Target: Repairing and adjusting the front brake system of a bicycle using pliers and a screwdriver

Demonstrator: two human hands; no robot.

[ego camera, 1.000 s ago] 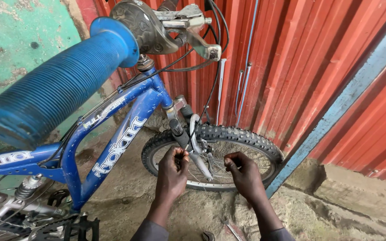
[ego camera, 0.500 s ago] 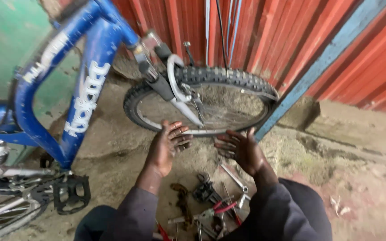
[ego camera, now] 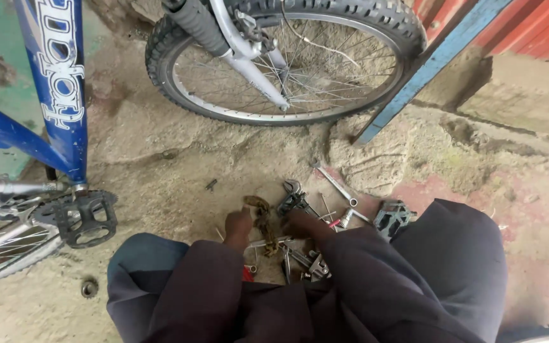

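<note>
My left hand (ego camera: 237,223) is down among the tools (ego camera: 300,254) on the dirt floor, fingers curled, though I cannot tell whether it grips anything. My right hand (ego camera: 300,222) rests on the same pile, mostly hidden by my sleeve; its grip is unclear too. A dirty rag (ego camera: 263,216) lies between them. A spanner (ego camera: 335,184) and a loose pedal (ego camera: 393,216) lie just beyond. Farther off stands the blue bicycle (ego camera: 58,82), its front wheel (ego camera: 287,63) upright.

dirt floor (ego camera: 179,184) | tool pile (ego camera: 300,248) | loose pedal (ego camera: 392,217) | nut (ego camera: 89,288)
</note>
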